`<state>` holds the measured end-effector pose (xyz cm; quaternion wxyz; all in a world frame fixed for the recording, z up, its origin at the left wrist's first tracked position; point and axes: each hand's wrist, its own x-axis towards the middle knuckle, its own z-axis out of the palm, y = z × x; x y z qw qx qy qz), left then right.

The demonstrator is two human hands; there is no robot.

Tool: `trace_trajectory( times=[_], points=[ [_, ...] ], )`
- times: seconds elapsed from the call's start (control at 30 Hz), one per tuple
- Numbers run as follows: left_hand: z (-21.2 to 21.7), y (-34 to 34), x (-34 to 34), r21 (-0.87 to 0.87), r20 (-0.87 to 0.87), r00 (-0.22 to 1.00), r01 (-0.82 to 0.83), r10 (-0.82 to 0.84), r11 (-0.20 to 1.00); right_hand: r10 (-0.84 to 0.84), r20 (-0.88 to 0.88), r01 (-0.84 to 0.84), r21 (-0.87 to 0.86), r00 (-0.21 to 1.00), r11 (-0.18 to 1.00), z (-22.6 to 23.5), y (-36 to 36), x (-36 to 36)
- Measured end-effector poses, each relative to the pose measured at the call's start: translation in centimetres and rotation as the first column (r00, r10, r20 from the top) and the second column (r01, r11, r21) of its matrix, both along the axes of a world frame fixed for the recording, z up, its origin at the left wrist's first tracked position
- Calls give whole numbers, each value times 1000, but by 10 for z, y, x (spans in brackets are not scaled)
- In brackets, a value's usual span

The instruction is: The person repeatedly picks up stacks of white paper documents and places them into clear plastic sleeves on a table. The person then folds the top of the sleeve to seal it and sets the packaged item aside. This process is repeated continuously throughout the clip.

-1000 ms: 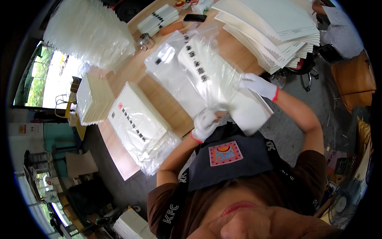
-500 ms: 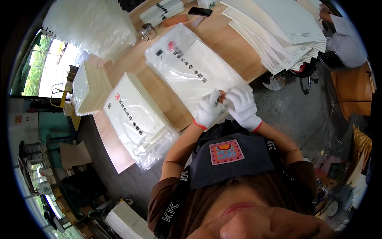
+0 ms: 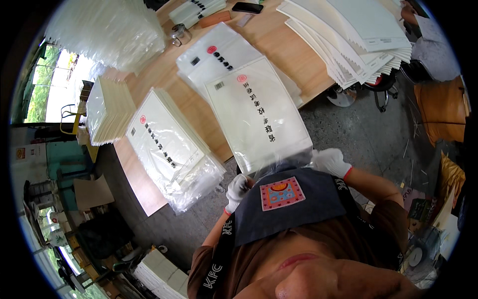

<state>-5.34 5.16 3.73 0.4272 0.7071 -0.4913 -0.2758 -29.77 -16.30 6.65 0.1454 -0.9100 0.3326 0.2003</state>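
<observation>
A clear plastic bag with white printed paper inside [image 3: 271, 107] slants from the table down to my apron. White knitted gloves with red cuffs cover both hands. My left hand [image 3: 236, 193] is closed at the near left corner of this bag, low beside my apron. My right hand [image 3: 331, 162] is closed at the near right corner; its fingertips are partly hidden. Beneath the far part of the bag lie more clear plastic bags [image 3: 219, 40] with the same print. To the left is a stack of filled plastic bags [image 3: 164, 132], their loose ends hanging over the table edge.
Fanned white sheets [image 3: 343, 35] cover the table's right side. A tall pile of clear plastic [image 3: 107, 35] and a paper stack [image 3: 109, 109] stand left. A glass mug [image 3: 180, 35], an orange block [image 3: 215, 19] and a phone [image 3: 247, 7] lie at the back. A stool [image 3: 383, 94] stands right.
My hands have parted, left and right, and moved closer to my body. The paper-filled bag has slid toward me, off the bags beneath it, which now show at its far end.
</observation>
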Motion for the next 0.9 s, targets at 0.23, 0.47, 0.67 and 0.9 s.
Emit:
trace_trajectory(
  times=[0.23,0.47,0.67,0.9],
  points=[
    [-35,-21,10,-81,259,964,-35,55,996,81,61,-77,-59,995,995,-15,-45,10],
    [-157,4,25,389,-798,359,-306,483,869,-444,454,291,369,772,883,-66,-84,-2],
    [19,-50,29,-169,87,915,-377,395,911,-734,214,-32,967,644,254,-113,-58,80],
    [72,67,101,-686,-250,644,-645,723,337,-419,330,-278,943,846,181,-44,12,265]
  ],
)
